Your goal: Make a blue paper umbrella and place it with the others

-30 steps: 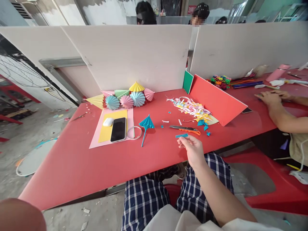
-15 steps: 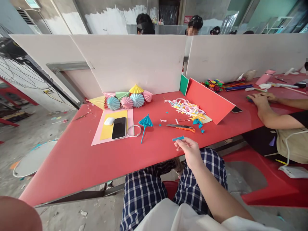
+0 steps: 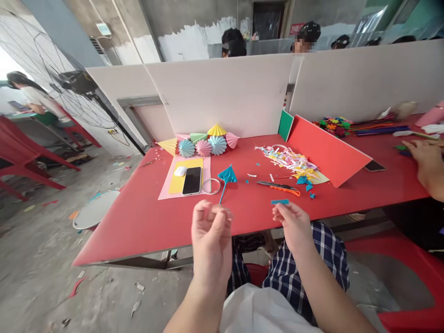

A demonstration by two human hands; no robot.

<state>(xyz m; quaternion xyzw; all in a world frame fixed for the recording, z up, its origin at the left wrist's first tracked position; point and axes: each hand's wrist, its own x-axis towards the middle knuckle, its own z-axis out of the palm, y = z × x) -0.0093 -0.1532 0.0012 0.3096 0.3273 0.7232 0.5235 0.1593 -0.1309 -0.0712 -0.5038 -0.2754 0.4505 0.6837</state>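
Observation:
My right hand (image 3: 293, 222) pinches a small blue paper strip (image 3: 279, 201) between thumb and fingertips, just above the table's front edge. To its left my left hand (image 3: 212, 229) is raised, its fingers curled in against the thumb; whatever they may hold is hidden. Behind the left hand a small blue paper umbrella (image 3: 228, 175) lies on the red table, the lower end of its stick close to the fingertips. A utility knife (image 3: 279, 187) with an orange handle lies beyond the right hand.
A phone (image 3: 192, 180), white earbud case (image 3: 180, 171) and ring (image 3: 211, 186) lie near pink and yellow paper. Folded paper umbrellas (image 3: 203, 148) line the partition (image 3: 222, 92). Paper scraps (image 3: 289, 159) lie by a red board (image 3: 326, 150). A co-worker's hand (image 3: 428, 162) is at right.
My left hand has come up from the lower left to the middle, fingers curled. My right hand still holds the blue strip. The view has turned left.

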